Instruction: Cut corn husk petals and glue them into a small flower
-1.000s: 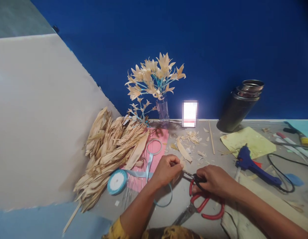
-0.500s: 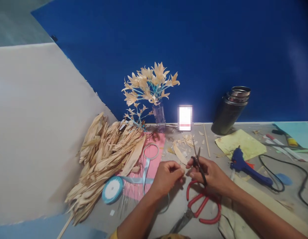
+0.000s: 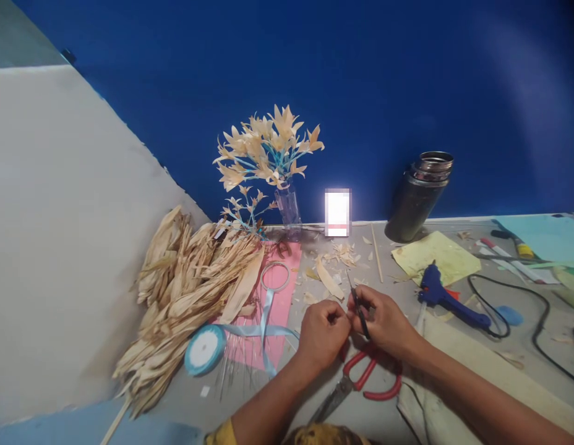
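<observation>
**Black-handled small scissors held over grey counter**

Gripped in right hand, fingers closed around small scissors, blades pointing up and away. Just left of small scissors, left hand, fingers pinched narrow; whatever is pinched too small to tell. Directly below small scissors, flat on counter: red-handled scissors. Right of small scissors: blue glue gun. Left: ribbon spool, dried husks.
</observation>
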`<action>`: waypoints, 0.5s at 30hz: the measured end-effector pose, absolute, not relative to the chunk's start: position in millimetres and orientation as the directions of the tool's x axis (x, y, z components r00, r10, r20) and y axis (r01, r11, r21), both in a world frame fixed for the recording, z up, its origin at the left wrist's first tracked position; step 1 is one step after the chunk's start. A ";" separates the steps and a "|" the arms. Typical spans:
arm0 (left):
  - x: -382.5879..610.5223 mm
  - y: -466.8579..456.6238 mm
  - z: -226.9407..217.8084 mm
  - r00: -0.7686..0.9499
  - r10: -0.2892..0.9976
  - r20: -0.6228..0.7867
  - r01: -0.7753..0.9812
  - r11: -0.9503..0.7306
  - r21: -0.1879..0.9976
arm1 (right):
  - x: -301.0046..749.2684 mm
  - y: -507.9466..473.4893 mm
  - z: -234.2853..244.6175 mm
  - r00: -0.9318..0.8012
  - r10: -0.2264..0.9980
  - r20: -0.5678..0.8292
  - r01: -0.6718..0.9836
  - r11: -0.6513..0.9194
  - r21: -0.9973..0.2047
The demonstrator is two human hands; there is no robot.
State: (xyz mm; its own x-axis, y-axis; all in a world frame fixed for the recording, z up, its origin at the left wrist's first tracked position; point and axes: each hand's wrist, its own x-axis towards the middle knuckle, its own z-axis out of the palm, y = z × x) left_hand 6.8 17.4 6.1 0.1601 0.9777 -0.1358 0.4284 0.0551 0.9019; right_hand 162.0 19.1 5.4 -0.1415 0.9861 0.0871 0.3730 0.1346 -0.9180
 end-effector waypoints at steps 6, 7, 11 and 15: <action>-2.8 23.3 7.0 0.100 0.995 -0.027 0.666 -0.047 0.745 | 162.7 18.4 12.0 0.002 0.998 0.060 0.303 0.057 -0.951; -7.0 24.7 6.8 0.093 0.996 -0.016 0.659 -0.050 0.750 | 164.7 19.2 12.6 0.036 0.998 0.053 0.287 0.041 -0.957; -16.3 26.2 7.6 0.175 0.982 -0.077 0.355 0.010 0.935 | 169.3 21.5 11.9 0.026 0.999 0.022 0.239 0.015 -0.971; -5.5 20.9 7.8 0.259 0.960 -0.106 0.338 0.013 0.941 | 163.1 18.3 10.9 -0.064 0.998 0.009 0.255 0.025 -0.967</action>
State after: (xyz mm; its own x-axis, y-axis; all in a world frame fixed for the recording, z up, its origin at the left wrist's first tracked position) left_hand -5.5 20.9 7.8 0.2585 0.9602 -0.1060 0.3377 0.0130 0.9412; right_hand 163.1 18.3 10.9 -0.0641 0.9979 0.0092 0.2552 0.0253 -0.9665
